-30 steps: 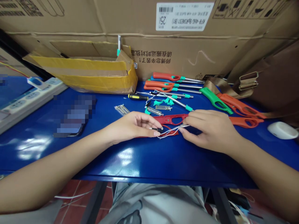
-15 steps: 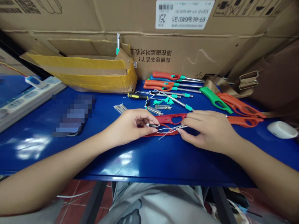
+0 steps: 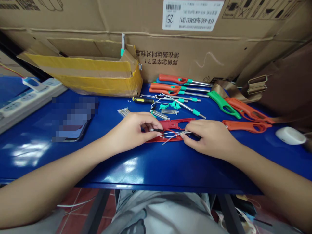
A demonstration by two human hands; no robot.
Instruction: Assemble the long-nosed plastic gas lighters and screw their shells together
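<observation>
My left hand [image 3: 138,130] is closed, with thumb and fingers pinching a small black cylinder with a pale end [image 3: 156,130], which looks like a lighter's igniter. White wires [image 3: 170,134] run from it to my right hand [image 3: 207,136]. That hand is closed on a slim silver piece [image 3: 185,132]; its full shape is hidden by the fingers. Beneath and behind both hands lie two red lighter handle halves [image 3: 179,124], partly covered. A thin clear tube [image 3: 167,140] sticks out between the hands.
Beyond my hands lie clear fuel tanks [image 3: 159,114], teal parts [image 3: 174,104], a screwdriver [image 3: 142,100] and several lighters [image 3: 170,89]. More orange handles [image 3: 248,126] and a white mouse-like object [image 3: 291,135] are at right. A phone [image 3: 78,125], power strip [image 3: 26,99] and yellow-taped box [image 3: 97,79] stand left.
My right hand has shifted slightly left, toward my left hand, with the silver piece. My left hand still pinches the black cylinder. The whole view has moved slightly.
</observation>
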